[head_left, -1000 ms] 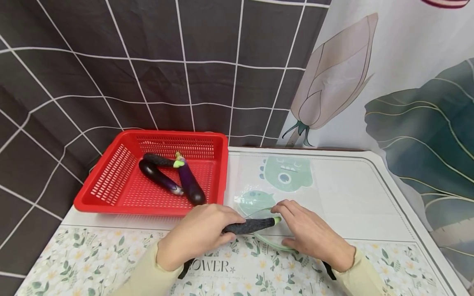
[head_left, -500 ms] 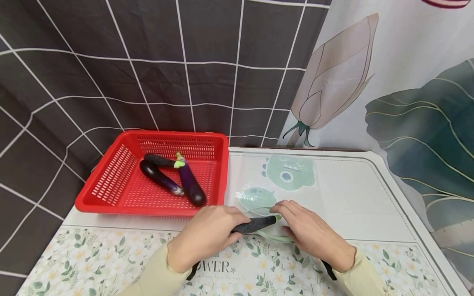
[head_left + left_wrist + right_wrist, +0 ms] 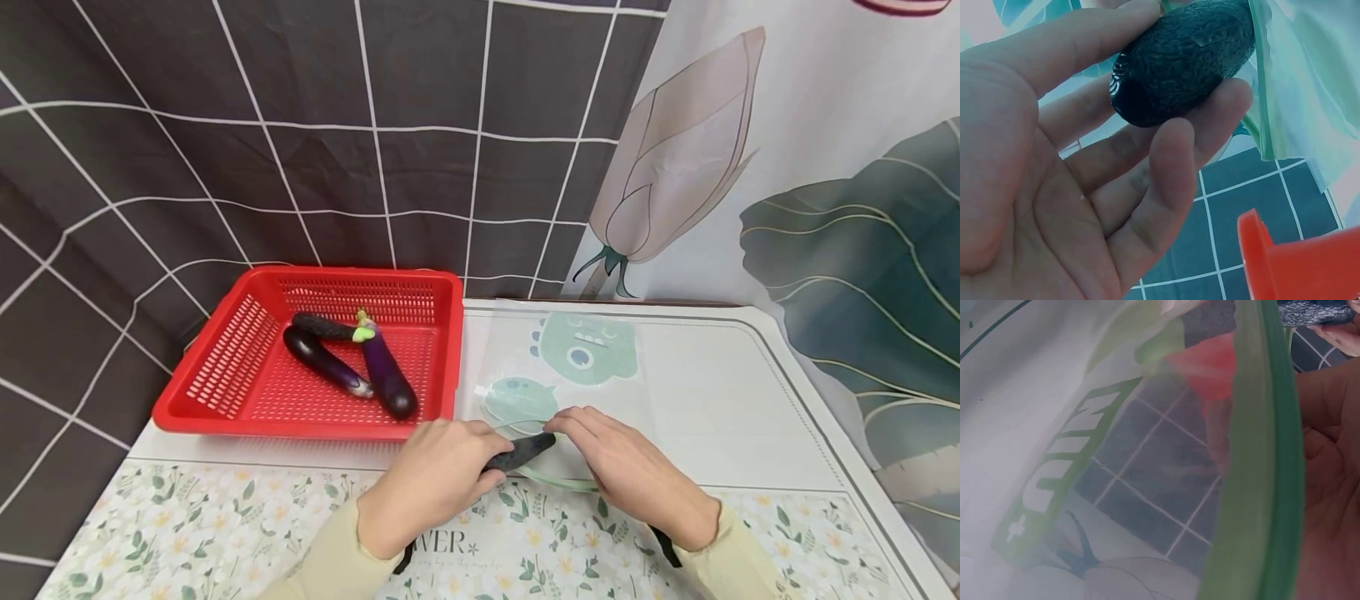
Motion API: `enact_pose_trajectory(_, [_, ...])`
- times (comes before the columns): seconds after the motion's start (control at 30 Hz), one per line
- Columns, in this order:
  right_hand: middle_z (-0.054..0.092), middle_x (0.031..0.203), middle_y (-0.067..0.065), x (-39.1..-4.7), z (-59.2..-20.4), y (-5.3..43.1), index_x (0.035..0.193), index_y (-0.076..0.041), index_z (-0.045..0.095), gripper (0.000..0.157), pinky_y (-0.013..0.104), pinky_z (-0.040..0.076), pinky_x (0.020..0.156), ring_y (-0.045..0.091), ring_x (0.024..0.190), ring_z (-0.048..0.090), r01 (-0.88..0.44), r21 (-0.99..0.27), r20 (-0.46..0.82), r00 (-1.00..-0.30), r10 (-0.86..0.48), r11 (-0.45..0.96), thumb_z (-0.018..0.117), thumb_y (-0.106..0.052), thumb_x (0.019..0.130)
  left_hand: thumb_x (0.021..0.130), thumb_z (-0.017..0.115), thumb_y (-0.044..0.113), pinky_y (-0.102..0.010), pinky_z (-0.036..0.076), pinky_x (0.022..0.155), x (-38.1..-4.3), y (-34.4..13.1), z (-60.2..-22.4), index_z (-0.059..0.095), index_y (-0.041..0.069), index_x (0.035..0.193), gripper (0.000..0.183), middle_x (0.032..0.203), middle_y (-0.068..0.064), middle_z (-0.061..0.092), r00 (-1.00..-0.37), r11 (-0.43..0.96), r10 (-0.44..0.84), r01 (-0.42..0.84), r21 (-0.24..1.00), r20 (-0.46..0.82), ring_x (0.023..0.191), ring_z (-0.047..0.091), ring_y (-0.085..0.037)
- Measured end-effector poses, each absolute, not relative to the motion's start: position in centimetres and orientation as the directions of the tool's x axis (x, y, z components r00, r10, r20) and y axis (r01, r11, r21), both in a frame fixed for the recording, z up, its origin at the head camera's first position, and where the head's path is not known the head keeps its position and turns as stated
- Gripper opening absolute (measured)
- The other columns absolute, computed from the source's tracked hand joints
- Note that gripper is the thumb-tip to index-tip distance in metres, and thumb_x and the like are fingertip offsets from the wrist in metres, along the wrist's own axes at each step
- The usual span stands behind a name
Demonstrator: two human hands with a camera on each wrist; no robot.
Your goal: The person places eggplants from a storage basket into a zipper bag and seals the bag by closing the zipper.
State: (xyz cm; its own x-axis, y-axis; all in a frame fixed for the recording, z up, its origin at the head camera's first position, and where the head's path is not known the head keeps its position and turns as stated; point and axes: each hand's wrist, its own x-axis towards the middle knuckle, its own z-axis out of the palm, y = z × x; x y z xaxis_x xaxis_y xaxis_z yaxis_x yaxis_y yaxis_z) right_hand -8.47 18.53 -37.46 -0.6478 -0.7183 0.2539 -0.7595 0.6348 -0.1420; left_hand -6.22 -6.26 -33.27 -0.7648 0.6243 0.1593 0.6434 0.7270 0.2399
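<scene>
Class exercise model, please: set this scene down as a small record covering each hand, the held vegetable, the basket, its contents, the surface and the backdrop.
Left hand: grips a dark, rough-skinned vegetable
Right hand: at the green-edged mouth of a clear printed bag; exact grip hidden
Held vegetable: at the bag's mouth, green stem end seen through the film in the right wrist view
Basket: red basket, left of the bag
Basket contents: two glossy eggplants, another dark vegetable
Surface: white tabletop, floral near the person
Backdrop: dark gridded cloth, pale plant-print cloth

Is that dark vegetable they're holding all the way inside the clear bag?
No, the left wrist view shows the dark vegetable with its blunt end outside the green-edged clear bag.
</scene>
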Motion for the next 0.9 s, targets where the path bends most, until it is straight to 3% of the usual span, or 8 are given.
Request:
enact_pose_trajectory(0.4, [0.053, 0.117, -0.003, -8.4, -37.5, 18.4, 0.118, -0.014, 0.052, 0.070, 0.030, 0.045, 0.089, 0.011, 0.111, 0.050, -0.756, -0.150, 0.264, -0.652, -0.711, 0.638, 0.056, 0.027, 0.061, 0.079, 0.071, 0.036, -0.029, 0.042, 0.048, -6.2, -5.6, -33.9, 0.070, 0.021, 0.092, 0.021, 0.079, 0.007, 0.065, -0.786, 0.767, 0.587, 0.617, 0.176, 0.196, 0.063, 0.061, -0.015])
enact_pose_trajectory(0.73, [0.052, 0.118, -0.003, -8.5, -37.4, 18.3, 0.120, -0.014, 0.051, 0.071, 0.029, 0.047, 0.086, 0.011, 0.111, 0.050, -0.751, -0.151, 0.259, -0.658, -0.707, 0.643, 0.053, 0.027, 0.062, 0.074, 0.074, 0.040, -0.030, 0.046, 0.053, -6.3, -5.0, -34.8, 0.072, 0.020, 0.094, 0.028, 0.087, 0.007, 0.068, -0.798, 0.778, 0.552, 0.597, 0.194, 0.241, 0.069, 0.064, -0.014])
enact_pose_trajectory(0.9, [0.053, 0.119, -0.002, -8.4, -37.3, 18.2, 0.119, -0.013, 0.052, 0.072, 0.030, 0.047, 0.087, 0.012, 0.110, 0.051, -0.751, -0.146, 0.269, -0.657, -0.704, 0.644, 0.054, 0.027, 0.060, 0.076, 0.073, 0.035, -0.031, 0.050, 0.056, -6.3, -4.9, -34.9, 0.072, 0.018, 0.098, 0.027, 0.093, 0.005, 0.068, -0.804, 0.777, 0.546, 0.591, 0.218, 0.235, 0.074, 0.066, -0.015])
